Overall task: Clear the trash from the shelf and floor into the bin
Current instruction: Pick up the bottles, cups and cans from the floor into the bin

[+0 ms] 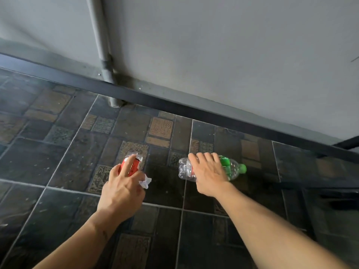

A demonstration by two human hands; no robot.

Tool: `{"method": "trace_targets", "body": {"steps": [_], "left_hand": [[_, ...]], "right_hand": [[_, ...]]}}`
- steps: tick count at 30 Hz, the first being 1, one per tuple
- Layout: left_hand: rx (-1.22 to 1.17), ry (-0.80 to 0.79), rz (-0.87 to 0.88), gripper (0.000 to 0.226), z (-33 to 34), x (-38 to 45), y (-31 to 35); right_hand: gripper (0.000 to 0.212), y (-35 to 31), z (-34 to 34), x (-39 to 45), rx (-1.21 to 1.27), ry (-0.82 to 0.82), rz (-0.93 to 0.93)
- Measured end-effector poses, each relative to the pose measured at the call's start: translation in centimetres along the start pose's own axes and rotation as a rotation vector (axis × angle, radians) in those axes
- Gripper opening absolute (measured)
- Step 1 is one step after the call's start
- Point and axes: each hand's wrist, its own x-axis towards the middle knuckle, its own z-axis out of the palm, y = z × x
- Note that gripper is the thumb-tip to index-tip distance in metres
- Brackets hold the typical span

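Clear crumpled plastic, green at label and cap, the bottle (231,168) lies on the tiled floor (58,152), its long axis running left to right, cap pointing away from the red-labelled bottle (134,165). Right hand (208,174) lies across its middle, fingers spread, not yet closed. Left hand (124,188) is clamped on the red-labelled bottle, a paper scrap (145,183) tucked beneath. No bin is visible.

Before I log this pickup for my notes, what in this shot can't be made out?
- Bin: outside the head view, cut off by the frame edges.
- Red-labelled item: mostly covered by the left hand; its type is unclear.
- White paper scrap: half hidden under the same hand.
- Clear bottle with green label: middle covered by the right hand; label text is blurred.
- Right hand's grip: fingers lie over the bottle; closure unseen.
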Motion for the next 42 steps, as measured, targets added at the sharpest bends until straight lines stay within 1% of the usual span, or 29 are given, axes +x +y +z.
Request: {"method": "trace_targets", "body": {"steps": [7,10,13,17,21,23,26,29,34,36,38,42], "left_hand": [[0.025,0.014,0.029,0.026,-1.2,-0.8,-1.1],[0.047,0.033,0.029,0.026,-1.9,-1.0,-1.7],[0.06,0.056,0.015,0.027,-2.5,-1.4,-2.6],[0.092,0.068,0.002,0.03,-3.1,-2.1,-3.9],[0.118,0.085,-0.011,0.027,-4.5,-2.6,-4.8],[0.133,0.114,-0.005,0.026,-6.3,-2.9,-5.4],[0.174,0.178,-0.017,0.032,-10.6,-3.6,-6.3],[0.221,0.272,-0.115,0.032,-16.2,-5.4,-8.0],[0.227,0.548,-0.232,0.027,-26.0,-10.1,-11.1],[0.247,0.634,-0.284,0.033,-29.3,-12.6,-12.1],[0.252,0.703,-0.354,0.038,-31.9,-15.6,-13.5],[0.177,0.832,-0.56,0.029,-34.6,-22.6,-16.7]], "right_hand": [[0.094,-1.9,0.2,-0.4,0.003,-0.011,0.03],[0.1,-2.4,0.4,-0.7,0.006,-0.03,0.038],[0.104,-2.5,0.2,-0.3,-0.006,-0.046,-0.001],[0.1,-2.6,-0.4,-0.1,-0.069,-0.06,-0.047],[0.099,-3.8,-2.3,-0.3,-0.086,-0.01,-0.132],[0.1,-5.6,-4.2,-0.2,-0.064,0.04,-0.199],[0.097,-9.3,-8.6,0.6,-0.011,0.153,-0.291],[0.091,-13.9,-14.4,1.7,0.061,0.272,-0.373],[0.075,-22.1,-24.3,2.7,0.228,0.421,-0.458],[0.07,-25.8,-28.0,2.6,0.309,0.456,-0.501],[0.068,-29.5,-31.5,2.2,0.383,0.489,-0.572],[0.072,-36.9,-37.0,-0.1,0.505,0.536,-0.758]]}}
